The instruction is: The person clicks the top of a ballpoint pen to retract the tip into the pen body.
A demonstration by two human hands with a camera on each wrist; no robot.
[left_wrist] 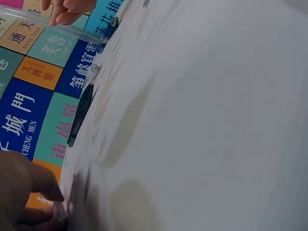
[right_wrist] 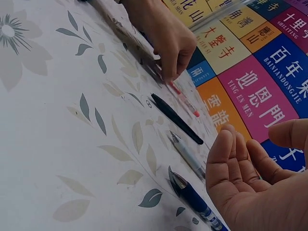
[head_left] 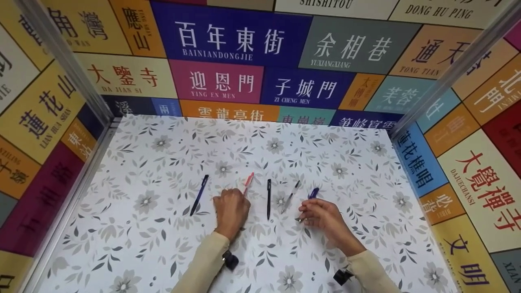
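Five pens lie in a row on the floral tablecloth (head_left: 163, 244): a dark blue pen (head_left: 199, 194), a red pen (head_left: 248, 182), a black pen (head_left: 268, 199), a clear pen (head_left: 290, 197) and a blue pen (head_left: 313, 193). My left hand (head_left: 234, 199) is curled over the near end of the red pen (right_wrist: 185, 102), fingertips pinching it against the cloth. My right hand (head_left: 315, 211) hovers just above the blue pen (right_wrist: 192, 202), palm up and fingers loosely bent (right_wrist: 231, 149), holding nothing. The black pen (right_wrist: 175, 118) and clear pen (right_wrist: 187, 154) lie untouched between the hands.
Walls covered in coloured sign panels (head_left: 228, 36) close the table in at the back, left and right, with metal corner posts (head_left: 69, 65). The cloth reaches to the back wall beyond the pens.
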